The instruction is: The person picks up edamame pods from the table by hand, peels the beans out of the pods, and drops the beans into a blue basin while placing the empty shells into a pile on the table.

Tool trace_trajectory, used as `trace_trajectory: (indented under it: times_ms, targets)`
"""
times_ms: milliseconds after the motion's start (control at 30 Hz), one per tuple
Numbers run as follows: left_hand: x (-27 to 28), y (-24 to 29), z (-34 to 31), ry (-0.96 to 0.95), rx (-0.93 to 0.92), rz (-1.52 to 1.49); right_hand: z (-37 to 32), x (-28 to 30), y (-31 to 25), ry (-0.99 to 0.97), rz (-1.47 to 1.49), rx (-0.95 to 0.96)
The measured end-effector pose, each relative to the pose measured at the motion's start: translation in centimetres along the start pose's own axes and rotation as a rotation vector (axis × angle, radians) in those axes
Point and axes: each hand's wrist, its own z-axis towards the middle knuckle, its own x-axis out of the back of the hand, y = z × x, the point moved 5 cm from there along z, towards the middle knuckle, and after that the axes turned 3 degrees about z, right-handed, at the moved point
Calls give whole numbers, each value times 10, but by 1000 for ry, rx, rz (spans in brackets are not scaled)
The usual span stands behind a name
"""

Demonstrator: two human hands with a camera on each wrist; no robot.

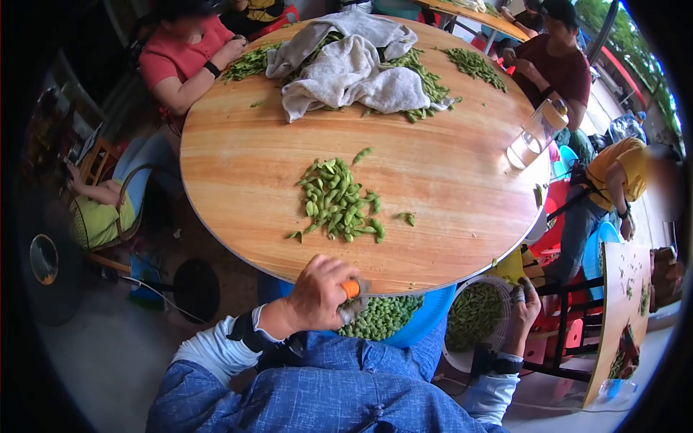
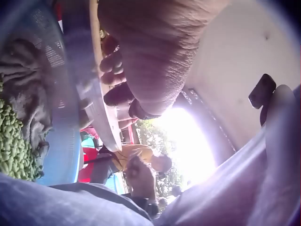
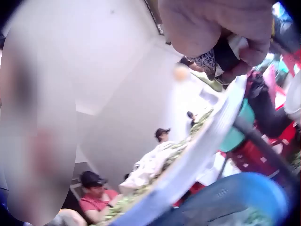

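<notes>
My left hand (image 1: 325, 292) is bent at the table's front edge, an orange band on one finger; whether it holds anything is unclear. Below it, a blue basin (image 1: 437, 307) contains shelled green beans (image 1: 382, 317). In the left wrist view the fingers (image 2: 113, 77) curve beside the tabletop. My right hand (image 1: 527, 310) is raised beside a white basket (image 1: 452, 359) of pods. The right wrist view shows a green pod (image 3: 209, 82) pinched at its wrapped fingertips. A loose pile of pods (image 1: 336, 198) lies on the round table (image 1: 238, 173).
Grey cloths (image 1: 354, 76) cover more pods at the table's far side. A clear jug (image 1: 525, 149) stands near the right edge. People sit around the table, one in red (image 1: 177, 61) at the far left. A smaller board table (image 1: 621, 289) is at the right.
</notes>
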Motion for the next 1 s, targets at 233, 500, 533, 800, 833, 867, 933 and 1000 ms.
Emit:
trace_trajectory:
  times_ms: [233, 500, 533, 800, 833, 867, 933, 1000]
  targets:
    - [-44, -51, 46, -116, 266, 274, -11, 2, 8, -19, -125, 68]
    - [-47, -61, 44, -77, 239, 159, -55, -100, -63, -314, 69, 51]
    - [-45, -63, 41, -35, 255, 96, -61, -117, -69, -388, 119, 5]
    - [-21, -62, 21, 14, 558, -552, -72, -184, -95, -626, 221, -118]
    - [-23, -60, 20, 43, 552, -667, -73, -189, -95, -666, 277, -175]
    - [-26, -57, 19, 71, 545, -784, -75, -193, -95, -702, 331, -234]
    - [-32, -48, 17, 78, 539, -957, -78, -202, -95, -774, 440, -350]
    - [-33, -37, 18, 36, 544, -1060, -81, -210, -95, -797, 509, -448]
